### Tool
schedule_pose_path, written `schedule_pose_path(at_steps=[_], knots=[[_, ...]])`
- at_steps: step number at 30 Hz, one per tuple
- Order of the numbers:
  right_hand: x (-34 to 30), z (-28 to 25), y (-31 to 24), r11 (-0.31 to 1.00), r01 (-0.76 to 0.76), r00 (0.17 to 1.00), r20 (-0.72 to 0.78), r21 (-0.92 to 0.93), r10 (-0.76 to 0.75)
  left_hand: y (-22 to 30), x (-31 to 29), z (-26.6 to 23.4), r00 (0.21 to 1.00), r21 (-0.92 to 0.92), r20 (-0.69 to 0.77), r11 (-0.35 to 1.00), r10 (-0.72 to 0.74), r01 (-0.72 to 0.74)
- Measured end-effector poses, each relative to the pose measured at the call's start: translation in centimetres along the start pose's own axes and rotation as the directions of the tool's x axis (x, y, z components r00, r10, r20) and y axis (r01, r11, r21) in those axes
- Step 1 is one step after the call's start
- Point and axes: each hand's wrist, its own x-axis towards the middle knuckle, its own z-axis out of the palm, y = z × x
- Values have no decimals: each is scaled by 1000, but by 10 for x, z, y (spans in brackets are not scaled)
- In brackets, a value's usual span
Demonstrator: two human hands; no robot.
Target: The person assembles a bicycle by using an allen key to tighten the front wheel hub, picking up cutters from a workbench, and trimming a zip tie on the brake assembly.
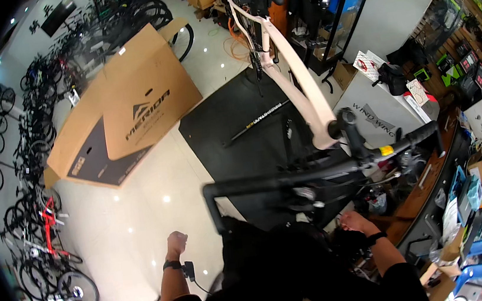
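Left hand (176, 243) hangs free at 7 o'clock, fingers curled into a fist; right hand (354, 221), fingers hidden, steadies under the drop handlebar (315, 173)

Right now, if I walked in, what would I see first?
Probably the pale pink bicycle frame with black drop handlebars in the middle, right above the person's hands. To its left a huge brown cardboard box lies flat on the shiny white floor, and rows of parked bicycles line the left edge.
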Motion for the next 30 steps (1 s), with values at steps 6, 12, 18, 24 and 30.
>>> schedule_pose_path(at_steps=[6,12,18,24,30], knots=[[12,67,31,978,-70,898,-416,196,147,18,161,-140,960,-20,-2,960,279,-279],[-42,213,-11,814,-28,813,-461,580,357,21,247,-222,853,-250,109,845,510,-473],[7,311,-33,713,-129,798,-354,690,487,101,301,-267,748,-231,338,821,571,-522],[109,367,-95,629,-196,832,-213,752,512,191,387,-287,614,-282,398,728,682,-625],[226,369,-215,669,-133,885,-217,731,413,296,487,-327,549,-224,312,621,776,-751]])
